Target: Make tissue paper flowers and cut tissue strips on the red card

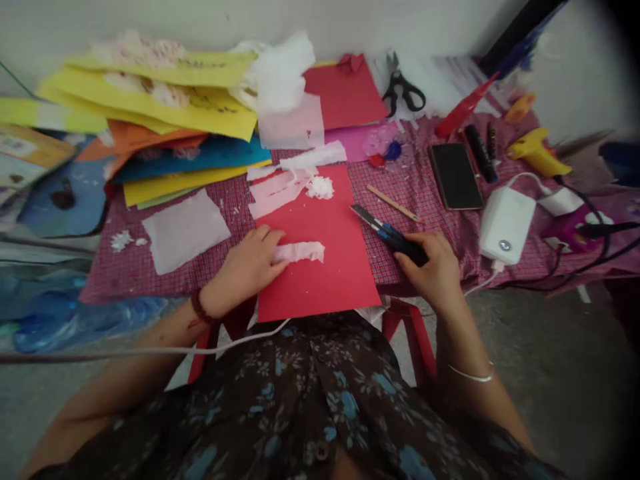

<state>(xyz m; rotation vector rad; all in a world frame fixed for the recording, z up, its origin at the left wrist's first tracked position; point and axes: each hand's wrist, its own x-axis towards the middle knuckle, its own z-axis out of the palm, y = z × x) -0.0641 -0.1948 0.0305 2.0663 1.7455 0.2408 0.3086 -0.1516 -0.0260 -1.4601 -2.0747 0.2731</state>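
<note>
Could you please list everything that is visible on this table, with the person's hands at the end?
red paper sheet: one, red, front centre
tissue strip: one, white, on the red paper sheet
cutter knife: one, blue and black, right edge of that sheet
tissue square: one, white, left of it
paper stack: many sheets, yellow, orange, blue, back left
scissors: one pair, black, back centre
phone: one, black, right
cabled box: one, white, right front
glue gun: one, yellow, far right
left hand: fingers on the tissue strip
right hand: fingers closed round the cutter knife
</note>
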